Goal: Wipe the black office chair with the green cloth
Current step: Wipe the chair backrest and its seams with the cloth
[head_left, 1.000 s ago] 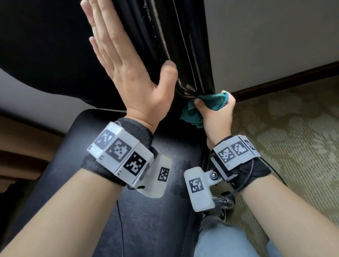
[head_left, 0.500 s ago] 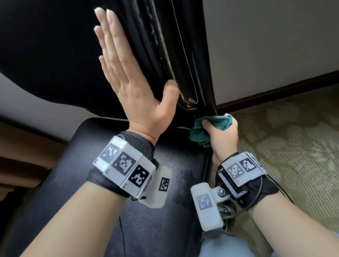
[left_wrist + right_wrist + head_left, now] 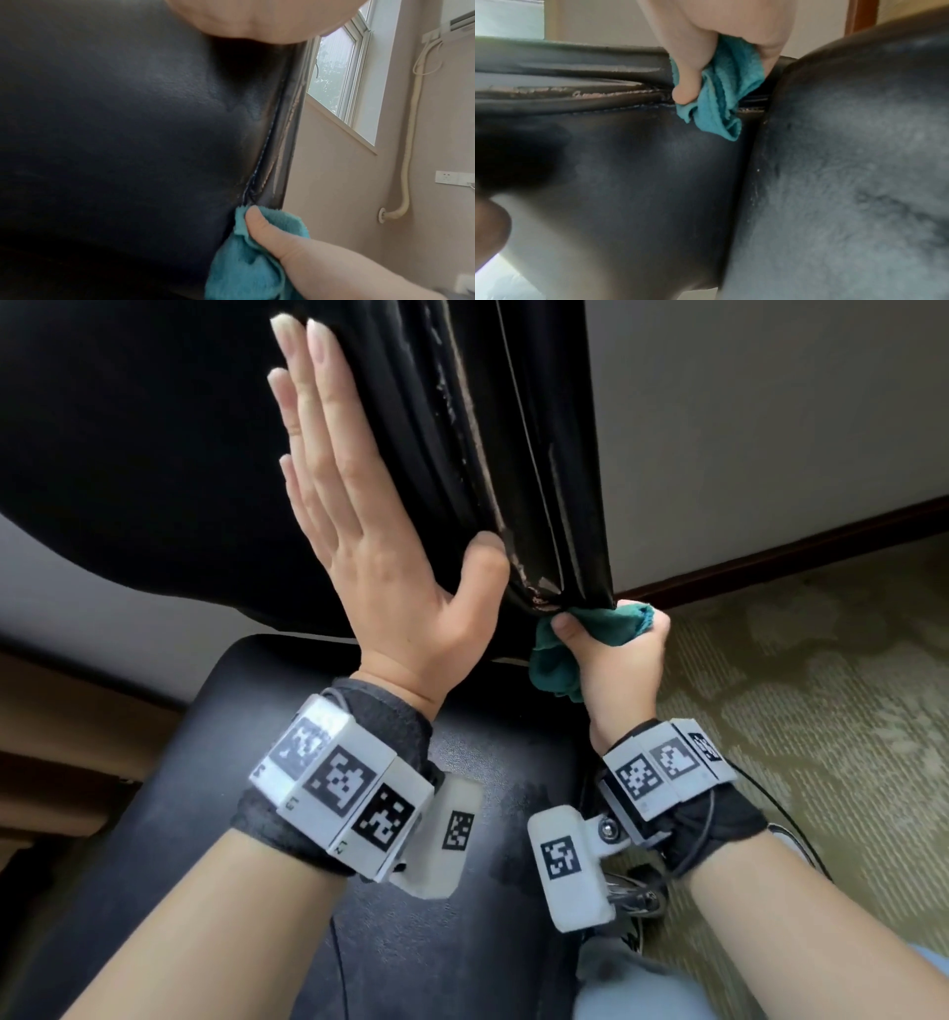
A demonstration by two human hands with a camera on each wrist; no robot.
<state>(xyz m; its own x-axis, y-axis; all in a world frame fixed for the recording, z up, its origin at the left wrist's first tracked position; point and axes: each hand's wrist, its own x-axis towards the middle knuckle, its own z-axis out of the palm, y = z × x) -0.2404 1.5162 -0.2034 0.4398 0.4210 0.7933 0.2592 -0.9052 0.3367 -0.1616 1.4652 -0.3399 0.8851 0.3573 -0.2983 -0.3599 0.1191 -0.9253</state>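
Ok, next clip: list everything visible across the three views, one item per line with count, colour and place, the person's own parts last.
office chair: one, black; backrest upright ahead, seat below the wrists, edge trim cracked and peeling.
green cloth: one, teal-green, bunched at the lower right corner of the backrest.
carpet: one, olive with a pale pattern, floor at right.
skirting board: one, dark brown, along the wall's foot.
window: one, white frame, on the wall beyond the chair.
hose: one, cream, running down the wall.
wall socket: one, white, right of the hose.
wrist camera rigs: two, white with black markers, one per wrist.
left hand: flat on the backrest.
right hand: grips the cloth.
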